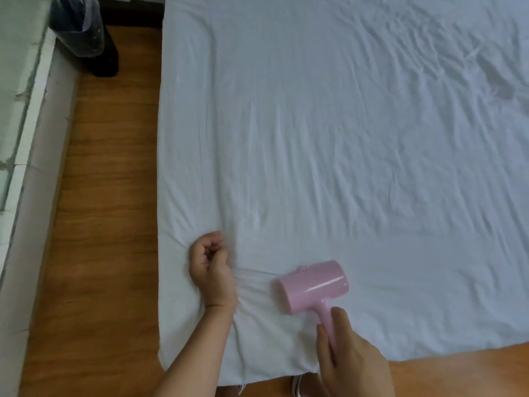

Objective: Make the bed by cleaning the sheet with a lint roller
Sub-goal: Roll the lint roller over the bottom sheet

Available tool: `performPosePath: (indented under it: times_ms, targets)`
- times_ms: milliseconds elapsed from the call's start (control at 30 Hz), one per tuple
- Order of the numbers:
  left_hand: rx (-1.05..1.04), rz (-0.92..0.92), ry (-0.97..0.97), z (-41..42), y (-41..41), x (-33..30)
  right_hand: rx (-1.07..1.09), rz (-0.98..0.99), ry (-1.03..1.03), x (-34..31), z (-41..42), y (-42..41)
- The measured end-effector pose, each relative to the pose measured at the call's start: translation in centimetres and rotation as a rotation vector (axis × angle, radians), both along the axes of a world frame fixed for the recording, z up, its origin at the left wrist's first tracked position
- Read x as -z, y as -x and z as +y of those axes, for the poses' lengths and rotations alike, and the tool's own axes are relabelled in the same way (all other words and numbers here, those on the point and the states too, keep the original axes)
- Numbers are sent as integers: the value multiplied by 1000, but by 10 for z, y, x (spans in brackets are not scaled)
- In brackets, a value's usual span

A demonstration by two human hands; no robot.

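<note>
A white sheet covers the bed and is creased, most of all at the far right and near the front left corner. A pink lint roller lies with its cylinder head on the sheet near the front edge. My right hand grips its thin pink handle from below. My left hand rests on the sheet by the bed's left edge, to the left of the roller, with its fingers curled; the sheet bunches in folds beside its wrist. Whether it pinches the cloth is unclear.
Wooden floor runs along the bed's left side and in front of it. A dark bin with a plastic liner stands on the floor at the far left. A pale wall with a baseboard borders the left.
</note>
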State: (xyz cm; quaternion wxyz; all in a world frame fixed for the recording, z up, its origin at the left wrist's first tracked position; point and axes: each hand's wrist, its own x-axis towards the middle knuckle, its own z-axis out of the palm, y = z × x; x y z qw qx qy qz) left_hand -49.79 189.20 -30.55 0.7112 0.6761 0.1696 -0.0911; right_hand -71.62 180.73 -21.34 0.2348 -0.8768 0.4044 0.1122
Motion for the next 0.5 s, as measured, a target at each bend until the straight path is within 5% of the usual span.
performPosePath:
  times_ms: [133, 300, 500]
  targets:
    - [1, 22, 70, 5, -3, 0, 79, -58, 31, -11, 0, 1]
    - [29, 22, 215, 21, -4, -3, -73, -239, 153, 1, -19, -78]
    - [66, 40, 274, 23, -6, -2, -106, -110, 215, 18, -19, -120]
